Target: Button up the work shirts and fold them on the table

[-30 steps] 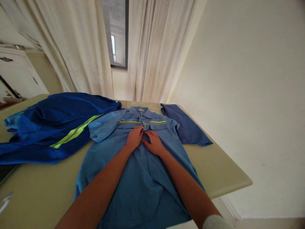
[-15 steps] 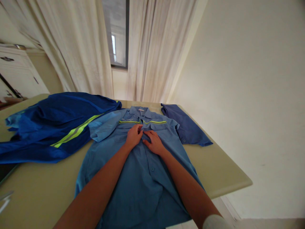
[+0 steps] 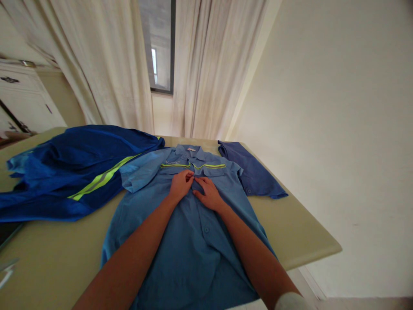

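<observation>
A light blue short-sleeved work shirt [image 3: 183,249] lies face up on the table, collar away from me, a yellow-green stripe across its chest. At the front opening, just below the stripe, my left hand [image 3: 181,185] pinches the edge of the cloth with thumb and fingertips. Close beside it, my right hand [image 3: 209,194] has its bent fingers on the same opening, fingertips almost meeting the left ones. Whatever small part lies between the fingertips is hidden. Lower on the shirt front a button [image 3: 207,229] shows.
A dark blue garment with a reflective band [image 3: 100,181] lies heaped on the left of the table [image 3: 303,232]. Folded slate-blue cloth [image 3: 248,168] sits at the right edge. Beyond are curtains [image 3: 216,64], a white cabinet [image 3: 26,94] and a wall [image 3: 338,129].
My left fingertips have closed in slightly toward the right ones at the shirt opening. The right hand and the garments stay nearly where they were.
</observation>
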A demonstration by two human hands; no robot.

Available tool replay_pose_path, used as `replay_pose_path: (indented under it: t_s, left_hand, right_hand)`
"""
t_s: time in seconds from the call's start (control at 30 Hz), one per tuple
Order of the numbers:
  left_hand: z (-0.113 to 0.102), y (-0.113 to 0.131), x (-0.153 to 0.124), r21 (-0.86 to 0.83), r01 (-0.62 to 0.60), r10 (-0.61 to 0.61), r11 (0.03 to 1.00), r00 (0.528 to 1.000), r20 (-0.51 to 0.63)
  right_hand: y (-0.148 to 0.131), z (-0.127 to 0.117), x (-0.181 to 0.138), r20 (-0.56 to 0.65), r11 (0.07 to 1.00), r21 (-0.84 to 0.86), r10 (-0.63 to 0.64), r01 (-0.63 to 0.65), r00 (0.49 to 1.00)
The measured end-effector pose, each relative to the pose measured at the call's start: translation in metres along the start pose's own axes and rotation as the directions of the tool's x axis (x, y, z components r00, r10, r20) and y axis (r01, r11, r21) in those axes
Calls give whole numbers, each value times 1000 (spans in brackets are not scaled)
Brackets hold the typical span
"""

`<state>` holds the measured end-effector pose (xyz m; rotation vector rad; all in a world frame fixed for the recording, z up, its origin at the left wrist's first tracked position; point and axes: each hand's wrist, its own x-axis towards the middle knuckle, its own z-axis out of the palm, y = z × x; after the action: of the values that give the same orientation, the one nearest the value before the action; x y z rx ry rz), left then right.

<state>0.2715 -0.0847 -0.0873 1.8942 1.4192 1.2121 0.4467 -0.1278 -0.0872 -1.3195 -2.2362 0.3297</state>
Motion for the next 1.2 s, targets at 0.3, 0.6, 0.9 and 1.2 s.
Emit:
replay_pose_path:
  t_s: [0.3,0.6,0.9,1.2]
  left_hand:
    - [1,-5,2,-43,-29,30,999,999,17]
    - [3,-9,2,29,18,-19,999,999,35]
    - [5,-8,0,80,-35,29,996,997,75]
    - [4,-6,1,70,-26,21,997,997,78]
  right_hand:
    - [1,1,0,-11,1000,-5,-13,13,1000]
    - [2,2,1,-8,1000,-2,-8,8,1000]
    - [2,2,2,-21,1000,5,-7,7,1000]
    - [-1,0,2,6,999,-32,0,1,1000]
